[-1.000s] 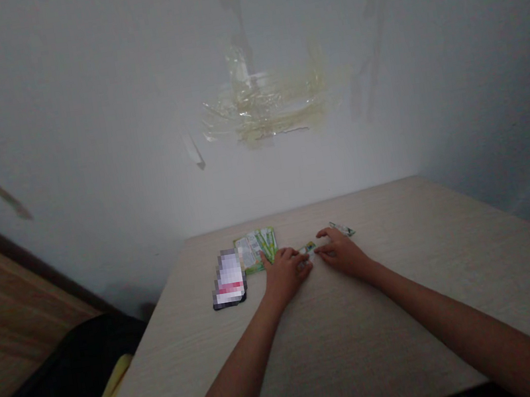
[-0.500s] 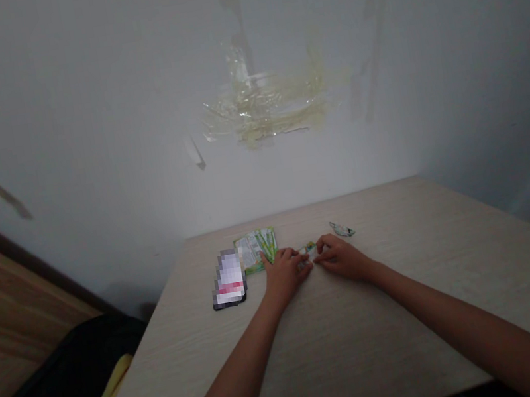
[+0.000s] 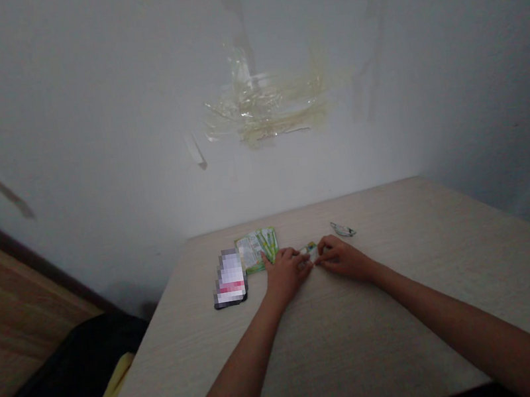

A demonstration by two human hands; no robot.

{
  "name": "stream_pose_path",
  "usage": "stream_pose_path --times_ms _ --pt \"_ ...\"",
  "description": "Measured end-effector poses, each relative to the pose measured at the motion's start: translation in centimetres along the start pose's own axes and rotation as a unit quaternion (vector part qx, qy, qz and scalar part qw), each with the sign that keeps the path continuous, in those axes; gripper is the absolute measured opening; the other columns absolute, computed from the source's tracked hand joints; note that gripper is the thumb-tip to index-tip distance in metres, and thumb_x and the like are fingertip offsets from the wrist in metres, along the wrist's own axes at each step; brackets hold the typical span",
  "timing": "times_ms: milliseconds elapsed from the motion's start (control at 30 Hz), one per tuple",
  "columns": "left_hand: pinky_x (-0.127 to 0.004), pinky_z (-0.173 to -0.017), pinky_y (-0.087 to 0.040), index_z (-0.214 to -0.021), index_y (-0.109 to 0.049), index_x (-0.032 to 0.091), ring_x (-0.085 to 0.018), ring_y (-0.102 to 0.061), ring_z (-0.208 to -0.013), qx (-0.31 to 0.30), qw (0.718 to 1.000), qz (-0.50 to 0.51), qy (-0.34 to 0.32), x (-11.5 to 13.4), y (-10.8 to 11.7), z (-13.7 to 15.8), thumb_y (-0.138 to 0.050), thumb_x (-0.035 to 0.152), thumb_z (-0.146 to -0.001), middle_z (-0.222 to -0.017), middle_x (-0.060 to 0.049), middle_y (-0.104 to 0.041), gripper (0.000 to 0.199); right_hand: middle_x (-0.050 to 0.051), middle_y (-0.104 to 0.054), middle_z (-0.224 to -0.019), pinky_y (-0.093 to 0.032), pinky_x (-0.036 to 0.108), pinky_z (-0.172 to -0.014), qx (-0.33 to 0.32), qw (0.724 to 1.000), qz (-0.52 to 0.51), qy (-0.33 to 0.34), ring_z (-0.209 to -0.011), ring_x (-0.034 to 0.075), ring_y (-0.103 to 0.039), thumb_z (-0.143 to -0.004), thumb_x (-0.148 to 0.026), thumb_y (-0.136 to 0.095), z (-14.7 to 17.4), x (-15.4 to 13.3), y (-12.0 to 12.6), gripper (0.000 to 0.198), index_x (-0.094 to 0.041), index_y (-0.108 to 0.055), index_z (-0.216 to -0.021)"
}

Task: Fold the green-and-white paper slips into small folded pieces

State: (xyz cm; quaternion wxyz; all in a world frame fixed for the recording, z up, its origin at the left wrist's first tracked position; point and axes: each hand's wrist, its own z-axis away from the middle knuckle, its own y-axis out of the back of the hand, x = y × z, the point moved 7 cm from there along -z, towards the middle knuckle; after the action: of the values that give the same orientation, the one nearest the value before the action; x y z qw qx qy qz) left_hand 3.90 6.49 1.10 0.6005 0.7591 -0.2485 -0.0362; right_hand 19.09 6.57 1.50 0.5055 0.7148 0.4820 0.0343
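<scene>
A small white-and-green piece of paper or wrapper lies low over the table between my two hands, partly covered by fingers. My left hand grips its left side with thumb and forefingers, while the little finger sticks out towards green-and-white printed sheets. On the right, the bent fingers of my right hand pinch the piece's edge. What exactly it is cannot be made out at this size. Just beyond my right hand is a small crumpled strip, pale with dark marks.
A phone with a blurred-out screen lies left of the sheets on the pale wooden table. Behind rises a wall with strips of clear tape. Dark cloth and something yellow are beside the table's left edge.
Both hands stay in nearly the same place on the small piece. A little more of its white surface shows between the fingers. The view has shifted very slightly.
</scene>
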Motion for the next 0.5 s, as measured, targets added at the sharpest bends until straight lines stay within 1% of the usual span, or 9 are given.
stream_pose_path --times_ms 100,233,333,500 --pt "-0.072 -0.107 0.003 -0.111 -0.066 0.04 -0.024 -0.047 -0.117 -0.001 1.0 0.0 0.006 0.0 0.0 0.0 -0.051 0.05 -0.09 -0.116 0.0 -0.062 0.027 0.006 -0.059 -0.101 -0.045 0.034 -0.09 0.026 1.0 0.007 -0.012 -0.098 0.018 -0.055 -0.088 -0.021 -0.06 0.0 1.0 0.0 0.018 -0.025 -0.074 -0.098" --pt "-0.073 -0.107 0.004 -0.109 -0.067 0.04 -0.025 -0.048 -0.118 0.006 1.0 0.009 -0.004 0.1 0.0 0.0 -0.052 0.049 -0.09 -0.114 0.0 -0.062 0.026 0.008 -0.059 -0.102 -0.046 0.035 -0.089 0.027 0.999 0.025 -0.022 -0.097 0.018 -0.055 -0.088 -0.022 -0.06 0.0 1.5 -0.3 0.016 -0.023 -0.074 -0.096" --pt "-0.074 -0.106 0.005 -0.109 -0.067 0.04 -0.026 -0.048 -0.117 0.013 1.0 0.011 -0.007 0.0 0.0 0.0 -0.052 0.048 -0.09 -0.113 0.0 -0.062 0.026 0.008 -0.059 -0.1 -0.046 0.034 -0.088 0.02 0.999 0.027 -0.01 -0.097 0.019 -0.055 -0.086 -0.02 -0.061 0.0 0.9 -0.4 0.015 -0.022 -0.074 -0.094" --pt "-0.073 -0.106 0.006 -0.11 -0.066 0.04 -0.025 -0.048 -0.118 0.007 1.0 0.004 -0.004 0.0 -0.1 0.0 -0.053 0.047 -0.09 -0.114 0.0 -0.063 0.025 0.008 -0.06 -0.1 -0.047 0.033 -0.087 -0.008 1.0 0.017 0.017 -0.096 0.019 -0.056 -0.085 -0.017 -0.06 0.1 -0.4 -0.4 0.015 -0.021 -0.074 -0.089"
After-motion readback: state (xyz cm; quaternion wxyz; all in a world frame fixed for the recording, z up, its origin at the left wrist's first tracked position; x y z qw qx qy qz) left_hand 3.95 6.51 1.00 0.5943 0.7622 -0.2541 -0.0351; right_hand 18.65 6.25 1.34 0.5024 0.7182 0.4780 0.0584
